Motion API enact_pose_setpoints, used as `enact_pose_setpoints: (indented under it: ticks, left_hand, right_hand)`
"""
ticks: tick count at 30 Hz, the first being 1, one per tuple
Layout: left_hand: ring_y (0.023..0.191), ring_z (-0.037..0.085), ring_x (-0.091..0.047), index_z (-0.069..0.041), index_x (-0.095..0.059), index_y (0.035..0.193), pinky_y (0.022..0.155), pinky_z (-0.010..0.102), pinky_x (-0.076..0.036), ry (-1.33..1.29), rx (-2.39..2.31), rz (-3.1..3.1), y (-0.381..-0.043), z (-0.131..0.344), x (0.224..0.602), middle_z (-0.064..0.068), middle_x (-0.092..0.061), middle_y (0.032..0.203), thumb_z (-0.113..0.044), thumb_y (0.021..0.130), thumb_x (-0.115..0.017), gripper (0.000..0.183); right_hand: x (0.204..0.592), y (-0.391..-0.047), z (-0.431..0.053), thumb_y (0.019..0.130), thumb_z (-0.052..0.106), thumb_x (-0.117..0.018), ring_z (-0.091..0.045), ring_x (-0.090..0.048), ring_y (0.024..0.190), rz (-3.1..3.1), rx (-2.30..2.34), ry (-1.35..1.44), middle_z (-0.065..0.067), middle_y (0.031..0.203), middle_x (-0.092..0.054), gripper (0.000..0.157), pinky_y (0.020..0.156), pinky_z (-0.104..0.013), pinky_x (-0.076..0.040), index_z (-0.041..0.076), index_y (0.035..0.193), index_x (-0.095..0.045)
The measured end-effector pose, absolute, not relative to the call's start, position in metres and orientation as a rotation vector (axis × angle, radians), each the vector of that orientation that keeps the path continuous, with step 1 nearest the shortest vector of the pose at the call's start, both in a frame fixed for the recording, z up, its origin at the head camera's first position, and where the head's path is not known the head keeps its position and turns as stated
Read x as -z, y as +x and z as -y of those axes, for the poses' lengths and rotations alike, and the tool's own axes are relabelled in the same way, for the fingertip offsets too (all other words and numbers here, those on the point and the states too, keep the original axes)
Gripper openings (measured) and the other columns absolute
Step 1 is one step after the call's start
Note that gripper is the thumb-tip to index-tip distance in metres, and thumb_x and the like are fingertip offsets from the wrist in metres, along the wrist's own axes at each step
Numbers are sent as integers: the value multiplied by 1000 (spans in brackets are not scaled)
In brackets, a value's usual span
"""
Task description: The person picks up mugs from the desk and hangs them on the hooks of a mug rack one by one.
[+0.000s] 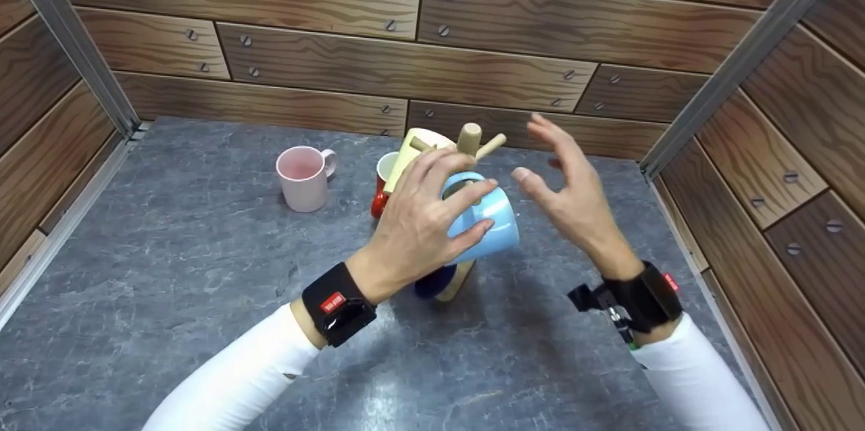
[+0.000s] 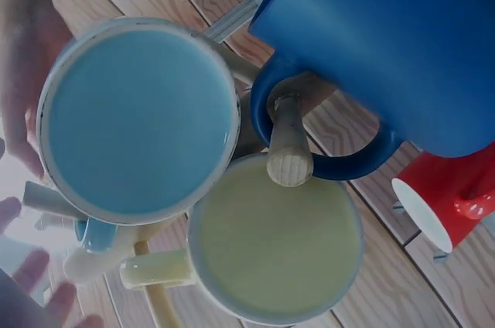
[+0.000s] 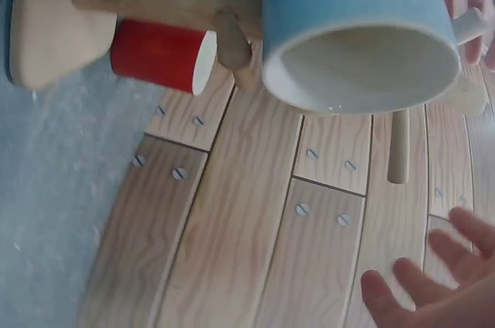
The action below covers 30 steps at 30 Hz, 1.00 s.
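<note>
A light blue mug [image 1: 497,225] hangs tilted on a wooden mug tree [image 1: 470,138], its handle apparently around a peg. My left hand [image 1: 419,215] is over the tree beside this mug, fingers spread and fairly straight; whether they touch it I cannot tell. To the right of the mug, my right hand [image 1: 574,194] is raised, thumb and fingers apart, holding nothing. On the tree are also a pale yellow mug [image 2: 274,243] and a dark blue mug [image 2: 387,49], its handle around a peg. In the head view the left hand hides much of the tree.
An upright pink mug [image 1: 304,188] stands on the grey tabletop [image 1: 203,269], left of the tree. Behind the tree is a red mug [image 3: 158,57], also upright. Wood-patterned walls [image 1: 304,73] with metal corner posts enclose the back and sides.
</note>
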<state>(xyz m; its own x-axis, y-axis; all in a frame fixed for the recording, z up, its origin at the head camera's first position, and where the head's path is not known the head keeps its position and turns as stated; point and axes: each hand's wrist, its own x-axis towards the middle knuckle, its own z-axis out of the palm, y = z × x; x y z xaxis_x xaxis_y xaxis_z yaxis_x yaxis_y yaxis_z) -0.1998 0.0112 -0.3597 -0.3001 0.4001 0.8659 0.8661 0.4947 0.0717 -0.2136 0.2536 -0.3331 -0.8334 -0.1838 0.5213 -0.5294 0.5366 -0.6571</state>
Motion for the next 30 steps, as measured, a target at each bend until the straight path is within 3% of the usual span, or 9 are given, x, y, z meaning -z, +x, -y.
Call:
enact_pose_setpoints:
  ticks: [6, 10, 12, 18, 25, 30]
  left_hand:
    - [113, 26, -59, -14, -77, 117, 95, 38, -48, -1088, 665, 1844, -199, -12, 356, 7, -65, 117, -26, 94, -78, 26]
    - [114, 24, -61, -12, -79, 111, 100, 37, -49, -1116, 663, 1838, -201, -12, 356, 7, -68, 118, -22, 94, -78, 20]
    - [115, 24, -62, -12, -79, 107, 101, 36, -48, -1130, 675, 1842, -202, -12, 356, 7, -69, 117, -20, 93, -79, 16]
    - [112, 23, -64, -11, -81, 100, 99, 35, -49, -1160, 681, 1857, -203, -12, 358, 2, -74, 110, -17, 95, -76, 9]
    - [105, 18, -67, -9, -79, 108, 92, 32, -52, -1160, 717, 1880, -204, -12, 358, 0, -74, 107, -13, 99, -71, 13]
    - [104, 18, -68, -8, -79, 107, 92, 32, -53, -1169, 730, 1891, -205, -11, 358, 2, -72, 106, -12, 99, -71, 12]
  right_hand:
    - [328, -220, -238, 96, 25, -70, -19, -34, 151, 2353, -1094, 773, 3, 165, -37, 65, 119, -52, -31, 16, 156, -47]
    - [324, -223, -227, 99, 20, -67, -19, -32, 152, 2331, -1095, 853, 1, 162, -42, 60, 122, -46, -28, 15, 156, -47]
    - [322, -225, -223, 102, 19, -63, -18, -38, 149, 2337, -1102, 879, 4, 160, -45, 55, 122, -44, -29, 17, 156, -48]
    - [318, -230, -212, 110, 23, -50, -13, -57, 130, 2387, -1078, 911, 7, 152, -54, 43, 108, -41, -44, 21, 154, -52]
    - [315, -235, -202, 108, 25, -56, -12, -66, 119, 2379, -1108, 908, 6, 138, -66, 37, 93, -38, -54, 15, 143, -59]
    - [315, -238, -201, 107, 26, -59, -12, -69, 110, 2395, -1159, 881, 6, 124, -73, 32, 84, -38, -55, 11, 135, -61]
